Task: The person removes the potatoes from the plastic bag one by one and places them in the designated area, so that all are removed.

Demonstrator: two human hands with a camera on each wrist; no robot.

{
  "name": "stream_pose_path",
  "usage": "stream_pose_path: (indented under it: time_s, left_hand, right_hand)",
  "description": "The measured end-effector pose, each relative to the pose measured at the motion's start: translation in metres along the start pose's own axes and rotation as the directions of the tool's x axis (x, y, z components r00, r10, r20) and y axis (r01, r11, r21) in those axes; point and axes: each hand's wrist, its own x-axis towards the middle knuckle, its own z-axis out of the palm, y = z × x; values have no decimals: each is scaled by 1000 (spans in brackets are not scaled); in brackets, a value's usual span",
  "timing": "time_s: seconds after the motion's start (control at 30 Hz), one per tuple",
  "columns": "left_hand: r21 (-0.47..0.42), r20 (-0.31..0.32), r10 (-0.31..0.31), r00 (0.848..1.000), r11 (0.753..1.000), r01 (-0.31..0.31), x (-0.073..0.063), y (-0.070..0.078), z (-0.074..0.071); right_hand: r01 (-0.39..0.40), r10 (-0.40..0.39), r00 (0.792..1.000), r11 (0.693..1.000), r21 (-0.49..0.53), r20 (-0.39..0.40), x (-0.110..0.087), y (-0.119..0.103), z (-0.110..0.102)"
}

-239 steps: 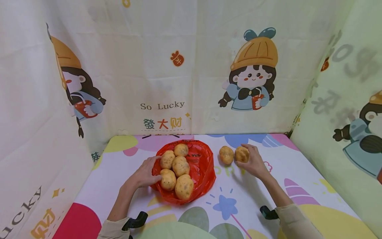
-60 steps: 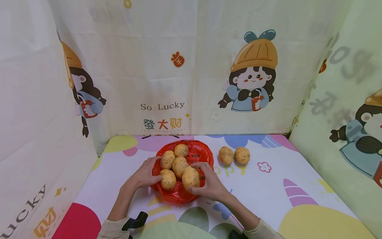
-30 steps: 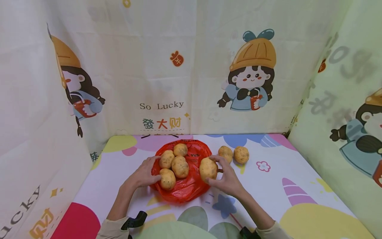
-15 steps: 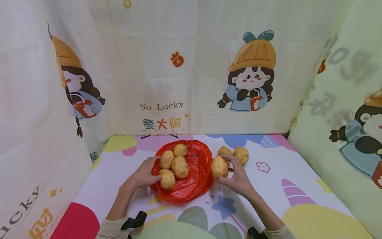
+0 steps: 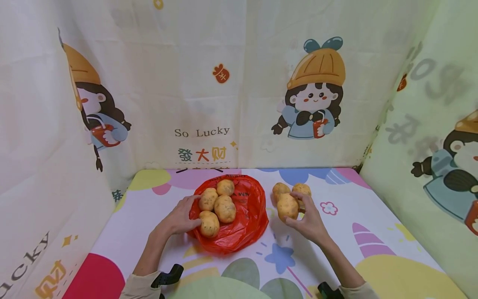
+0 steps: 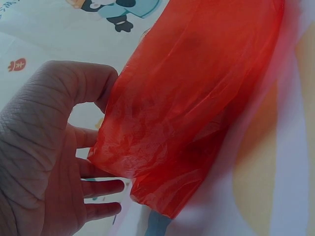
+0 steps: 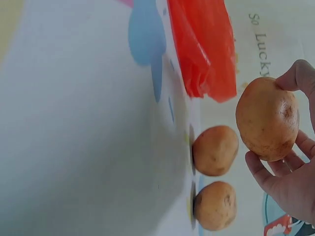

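In the head view my right hand [image 5: 310, 221] holds a potato [image 5: 288, 207] between thumb and fingers, over the table right of the red plastic bag [image 5: 251, 224]. The right wrist view shows this potato [image 7: 268, 119] raised off the table. Behind it two potatoes stand side by side on the table, a left one [image 5: 279, 190] and a right one [image 5: 301, 189]. Several potatoes [image 5: 225, 209] lie in the open bag. My left hand [image 5: 184, 216] grips the bag's left edge; in the left wrist view its thumb bends over the red plastic [image 6: 167, 108].
The table [image 5: 336, 241] has a colourful printed cover. Printed cloth walls [image 5: 254, 104] close it in at the back and on both sides. A black wrist strap piece [image 5: 169, 276] sits at the left sleeve, and another [image 5: 328, 290] at the right.
My right hand has left the back-right potato, taken the front-right potato out of the bag and carried it right, near the two on the table. My left hand has stayed at the bag.
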Motion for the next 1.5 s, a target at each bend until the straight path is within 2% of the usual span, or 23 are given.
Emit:
stream_pose_path:
  time_s: [0.43, 0.73, 1.5]
  left_hand:
    - [3, -2, 1, 1000, 1000, -1, 0, -1, 1]
    - [-3, 6, -30, 1000, 1000, 30, 1, -1, 1]
    - [1, 8, -10, 1000, 1000, 10, 1, -1, 1]
  right_hand:
    - [-24, 17, 997, 995, -94, -76, 0, 16, -20]
    - [-27, 17, 996, 994, -109, -91, 0, 31, -36]
    - [-33, 9, 993, 979, -203, -118, 1, 61, -66]
